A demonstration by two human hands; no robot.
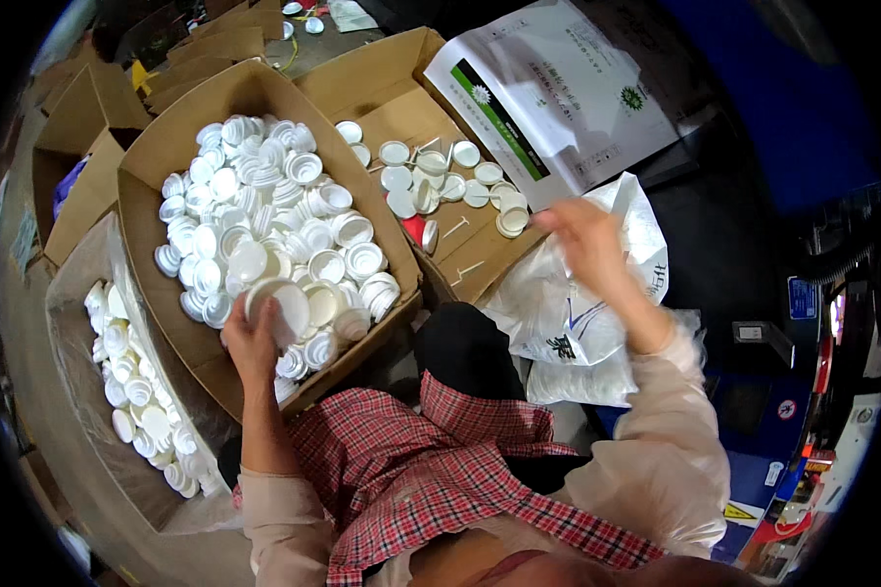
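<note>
My left hand (252, 338) is shut on a white round plastic lid (282, 305) at the near edge of a cardboard box (166, 147) heaped with several white lids (274, 215). My right hand (582, 240) hovers blurred over the right edge of a second cardboard box (382, 78), beside a white lid (512, 221) lying there. Whether it holds anything I cannot tell. That second box holds several white lids and a few thin white sticks (457, 227).
A third box lined with clear plastic (78, 284) at the lower left holds more white lids (132, 391). White plastic bags (568, 323) lie by my right forearm. A printed white sack (548, 88) leans behind the second box. Empty cartons (78, 108) stand at the far left.
</note>
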